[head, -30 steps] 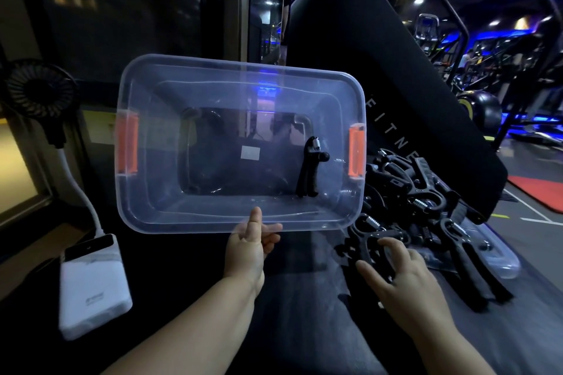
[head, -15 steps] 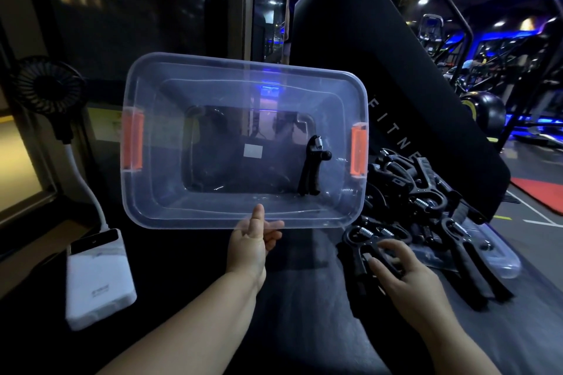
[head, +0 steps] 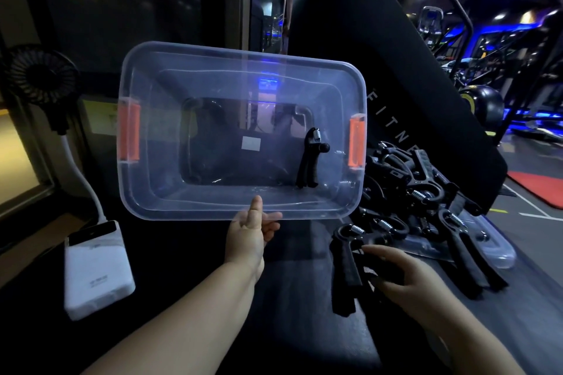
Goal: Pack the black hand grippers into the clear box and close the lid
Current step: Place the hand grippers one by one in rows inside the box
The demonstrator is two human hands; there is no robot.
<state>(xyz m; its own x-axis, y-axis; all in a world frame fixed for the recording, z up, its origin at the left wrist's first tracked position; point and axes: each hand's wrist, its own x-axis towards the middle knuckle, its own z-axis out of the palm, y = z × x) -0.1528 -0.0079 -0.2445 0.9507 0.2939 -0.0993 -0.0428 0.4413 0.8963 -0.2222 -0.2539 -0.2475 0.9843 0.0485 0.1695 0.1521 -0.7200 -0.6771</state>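
Clear box (head: pixel 240 131), one hand gripper (head: pixel 310 158) inside, stands tilted, pinched by the left hand (head: pixel 248 237); the right hand (head: pixel 405 277) has now closed on a second gripper (head: pixel 344 265) from the pile (head: pixel 426 179), next for packing.

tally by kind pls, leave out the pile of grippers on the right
clear box: 1
orange latches: 2
gripper in the box: 1
loose gripper in right hand: 1
clear lid: 1
white power bank: 1
black fan: 1
total: 8
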